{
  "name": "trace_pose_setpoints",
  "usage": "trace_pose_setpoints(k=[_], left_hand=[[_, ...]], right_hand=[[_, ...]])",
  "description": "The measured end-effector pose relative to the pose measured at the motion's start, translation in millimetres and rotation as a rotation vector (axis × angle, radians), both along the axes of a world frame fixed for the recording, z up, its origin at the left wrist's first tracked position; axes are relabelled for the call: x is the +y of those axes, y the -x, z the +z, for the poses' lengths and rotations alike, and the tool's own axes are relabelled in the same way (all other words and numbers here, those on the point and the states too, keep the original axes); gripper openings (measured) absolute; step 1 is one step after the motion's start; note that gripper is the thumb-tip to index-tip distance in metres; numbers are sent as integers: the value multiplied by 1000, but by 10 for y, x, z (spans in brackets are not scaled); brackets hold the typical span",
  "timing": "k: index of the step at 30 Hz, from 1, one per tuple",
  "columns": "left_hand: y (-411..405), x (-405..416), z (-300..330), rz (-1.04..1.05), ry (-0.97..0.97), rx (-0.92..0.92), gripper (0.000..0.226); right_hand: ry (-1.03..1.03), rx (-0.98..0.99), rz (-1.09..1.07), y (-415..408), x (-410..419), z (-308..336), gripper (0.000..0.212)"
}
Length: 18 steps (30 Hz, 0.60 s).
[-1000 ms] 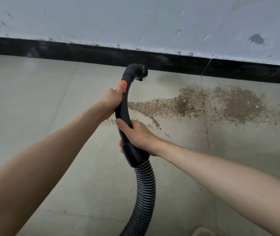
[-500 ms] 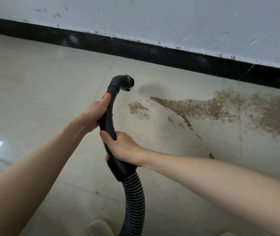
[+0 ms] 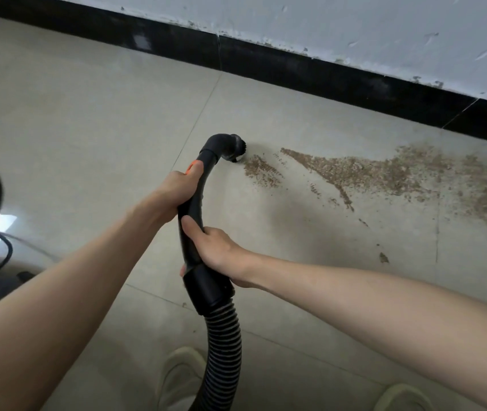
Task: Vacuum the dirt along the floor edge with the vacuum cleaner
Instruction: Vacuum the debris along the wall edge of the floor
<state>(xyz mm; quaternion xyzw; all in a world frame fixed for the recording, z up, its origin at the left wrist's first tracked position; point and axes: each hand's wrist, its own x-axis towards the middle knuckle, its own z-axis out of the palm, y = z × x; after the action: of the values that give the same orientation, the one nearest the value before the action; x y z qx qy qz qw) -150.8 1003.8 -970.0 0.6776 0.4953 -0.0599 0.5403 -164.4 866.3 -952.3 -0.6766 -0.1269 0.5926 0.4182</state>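
Stretching along the black baseboard, brown dirt covers the tiled floor. Both hands grip the vacuum wand, left hand high, right hand low. Its brush head sits beside the dirt's left edge; fast sweeping could scatter grains.

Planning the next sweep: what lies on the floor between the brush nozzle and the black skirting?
In the head view, only bare tile: the dirt lies to the right of the nozzle, not between it and the skirting.

Soft daylight, wide-angle bending, slight blur
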Motion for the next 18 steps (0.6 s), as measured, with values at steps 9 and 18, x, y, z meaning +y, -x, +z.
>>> trace_pose_setpoints(k=[9,18], left_hand=[[70,-96,-30,-23,13,7,48],[-150,-305,-2,-12,33,0,49]], right_hand=[[-26,205,-37,78,-96,-23,47],[33,107,-51,-120,-229,27,48]])
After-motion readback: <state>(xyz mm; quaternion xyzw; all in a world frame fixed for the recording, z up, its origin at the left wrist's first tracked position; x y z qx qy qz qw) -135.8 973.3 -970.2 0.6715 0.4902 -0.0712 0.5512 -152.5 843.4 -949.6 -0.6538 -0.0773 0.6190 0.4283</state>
